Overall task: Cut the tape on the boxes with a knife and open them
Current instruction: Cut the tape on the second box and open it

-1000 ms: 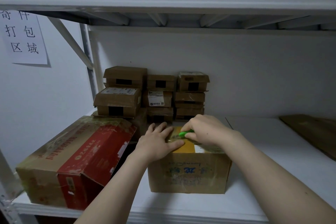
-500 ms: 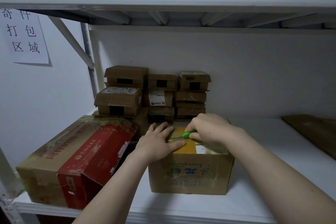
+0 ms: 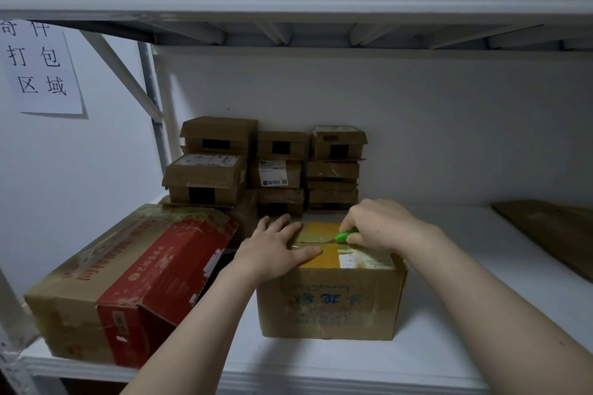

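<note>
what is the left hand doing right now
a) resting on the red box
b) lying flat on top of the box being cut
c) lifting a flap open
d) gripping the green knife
b: the left hand lies with straight fingers flat on the top of the brown box, while the right hand holds the green knife at the tape seam.

Shelf: a white shelf (image 3: 481, 314) runs under both your hands, out to its front lip.
Under your hands: a brown taped box (image 3: 330, 301) stands on it, with your left hand (image 3: 272, 250) flat on its top and your right hand (image 3: 382, 224) over the seam.
Left of your left hand: a big red-and-brown carton (image 3: 134, 282), just beside the box and at an angle to it.
Beyond your hands: stacks of small brown cartons (image 3: 272, 170) at the back wall.
Far right of your right hand: a brown board (image 3: 552, 234) lying flat, well apart from the box.
</note>
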